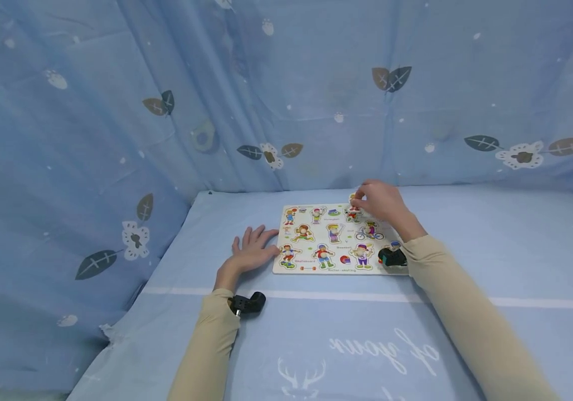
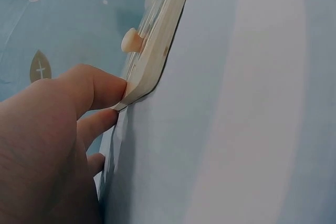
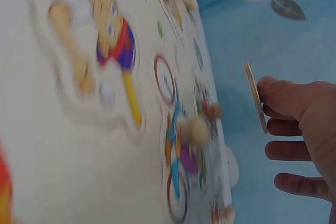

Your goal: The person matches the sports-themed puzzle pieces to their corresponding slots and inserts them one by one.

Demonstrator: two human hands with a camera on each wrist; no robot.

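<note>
A wooden peg puzzle board [image 1: 311, 266] with cartoon sports figures lies flat on the table. Above its far edge, my right hand [image 1: 382, 199] pinches a flat puzzle piece [image 1: 353, 201] between thumb and fingers. In the right wrist view that thin piece [image 3: 255, 98] appears edge-on, off the board, so its picture is hidden there. At the board's left side my left hand [image 1: 252, 250] rests with fingers spread; in the left wrist view its thumb [image 2: 107, 90] touches the board near a corner. Round wooden knobs [image 2: 132, 40] stick up from the pieces.
Pale blue cloth covers the table [image 1: 316, 328], with a white stripe in front of the board. A blue patterned curtain [image 1: 316, 111] hangs behind and on the left. Black wrist cameras are strapped on both wrists, the left one [image 1: 248, 303] near the table.
</note>
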